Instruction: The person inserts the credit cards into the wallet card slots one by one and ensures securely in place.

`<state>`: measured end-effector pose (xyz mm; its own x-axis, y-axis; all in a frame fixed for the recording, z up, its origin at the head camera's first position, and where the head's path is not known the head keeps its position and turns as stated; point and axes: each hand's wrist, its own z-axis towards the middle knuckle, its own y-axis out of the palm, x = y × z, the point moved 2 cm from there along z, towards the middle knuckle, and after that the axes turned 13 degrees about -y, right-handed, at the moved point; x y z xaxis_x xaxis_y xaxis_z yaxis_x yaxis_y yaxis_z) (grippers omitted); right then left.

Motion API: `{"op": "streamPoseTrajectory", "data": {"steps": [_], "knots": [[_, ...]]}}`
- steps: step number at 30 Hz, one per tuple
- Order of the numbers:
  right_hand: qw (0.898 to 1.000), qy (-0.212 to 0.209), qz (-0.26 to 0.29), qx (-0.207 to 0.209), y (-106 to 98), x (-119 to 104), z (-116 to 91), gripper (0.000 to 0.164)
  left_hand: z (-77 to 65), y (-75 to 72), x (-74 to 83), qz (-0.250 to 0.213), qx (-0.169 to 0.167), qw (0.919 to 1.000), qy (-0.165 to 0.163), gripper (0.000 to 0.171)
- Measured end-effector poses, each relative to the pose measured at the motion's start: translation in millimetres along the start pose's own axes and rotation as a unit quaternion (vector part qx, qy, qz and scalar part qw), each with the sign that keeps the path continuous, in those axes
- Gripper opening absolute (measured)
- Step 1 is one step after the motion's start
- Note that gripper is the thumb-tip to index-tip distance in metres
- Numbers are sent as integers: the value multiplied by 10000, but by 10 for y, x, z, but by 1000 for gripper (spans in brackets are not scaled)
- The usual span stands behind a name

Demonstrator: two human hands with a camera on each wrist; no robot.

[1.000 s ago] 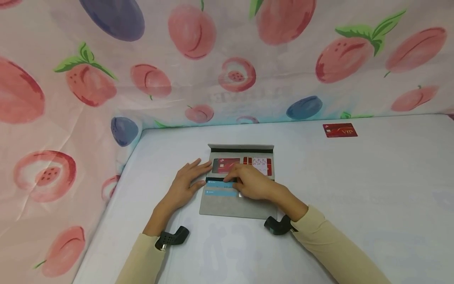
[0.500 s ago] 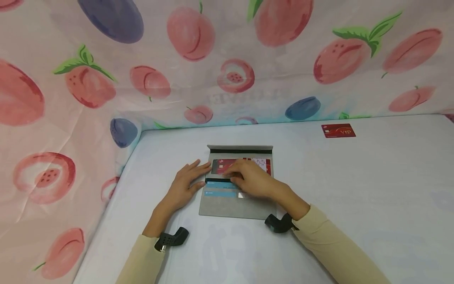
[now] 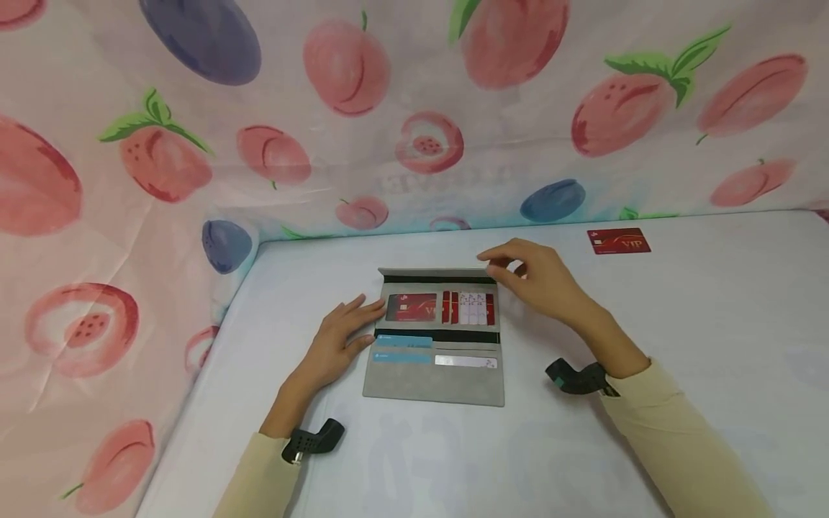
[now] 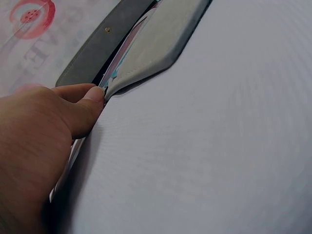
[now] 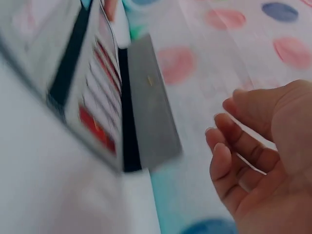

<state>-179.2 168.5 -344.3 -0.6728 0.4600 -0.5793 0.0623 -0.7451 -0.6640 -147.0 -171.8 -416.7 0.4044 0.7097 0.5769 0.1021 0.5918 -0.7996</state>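
A grey wallet (image 3: 432, 383) lies unfolded on the white table, its narrow top flap raised at the far end. Red cards fill its upper part: one VIP card (image 3: 415, 307) in the left window, several stacked cards (image 3: 469, 309) at the right. Two blue cards (image 3: 403, 357) and a silvery white card (image 3: 465, 362) show in the lower slots. My left hand (image 3: 337, 338), thumb and fingers spread, touches the wallet's left edge. Beyond its upper right corner hovers my right hand (image 3: 542, 280), fingers loosely bent and holding nothing; the right wrist view shows that hand (image 5: 263, 151) apart from the flap (image 5: 151, 107).
Another red VIP card (image 3: 619, 241) lies by itself at the table's far right, close to the back edge. Fruit-patterned cloth (image 3: 350, 165) rises behind the table and along its left side. Each wrist wears a black camera (image 3: 575, 377).
My right hand has left the wallet's middle, moving right and away to beyond the upper right corner, so the cards beneath now show. My left hand stays at the left edge.
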Motion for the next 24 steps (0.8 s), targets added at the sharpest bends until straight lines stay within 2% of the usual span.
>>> {"op": "streamPoseTrajectory", "data": {"steps": [5, 11, 20, 24], "knots": [[9978, 353, -243, 496, -363, 185, -149, 28, 4, 7, 7, 57, -24, 10000, -67, 47], [9898, 926, -288, 1043, -733, 317, -297, 29, 2, -10, 36, 59, -61, 9999, -96, 46], [9744, 1829, -550, 1184, -1036, 610, -550, 41, 8, -6, 39, 28, -65, 9999, -87, 45], [9690, 2143, -401, 1161, -1093, 783, -665, 46, 2, -8, 27, 53, -49, 9999, -116, 45]]}}
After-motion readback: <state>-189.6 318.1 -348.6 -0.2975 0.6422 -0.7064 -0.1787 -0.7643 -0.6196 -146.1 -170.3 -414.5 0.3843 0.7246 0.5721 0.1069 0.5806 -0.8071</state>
